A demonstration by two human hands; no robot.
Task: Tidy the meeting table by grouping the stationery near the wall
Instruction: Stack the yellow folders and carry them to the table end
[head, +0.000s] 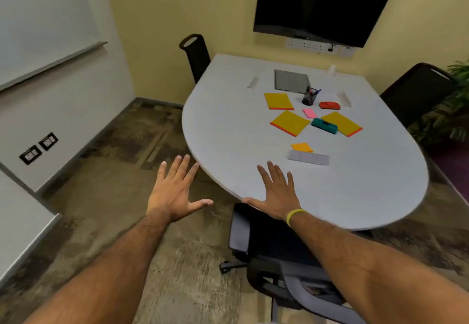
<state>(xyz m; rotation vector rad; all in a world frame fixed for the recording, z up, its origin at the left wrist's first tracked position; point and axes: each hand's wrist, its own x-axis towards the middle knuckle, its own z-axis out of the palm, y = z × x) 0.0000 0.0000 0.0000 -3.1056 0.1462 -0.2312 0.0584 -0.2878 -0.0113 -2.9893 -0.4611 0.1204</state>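
Both hands are empty, fingers spread wide: the left hand point(175, 191) hangs just off the table's point(355, 184) near left edge, the right hand point(276, 189) over its near edge. Beyond lie a ruler point(309, 157) and orange notes point(302, 147). Mid-table are yellow pads point(290, 122), a teal eraser point(324, 125), pink notes point(309, 113), a red eraser point(329, 105) and a pen cup point(309, 98). A grey folder point(291, 81) lies nearer the far edge.

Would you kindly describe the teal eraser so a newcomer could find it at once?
On the white table under the screen, look between the two yellow pads nearest you. The eraser is the only teal block there; its red twin lies farther back, beside the pen cup.
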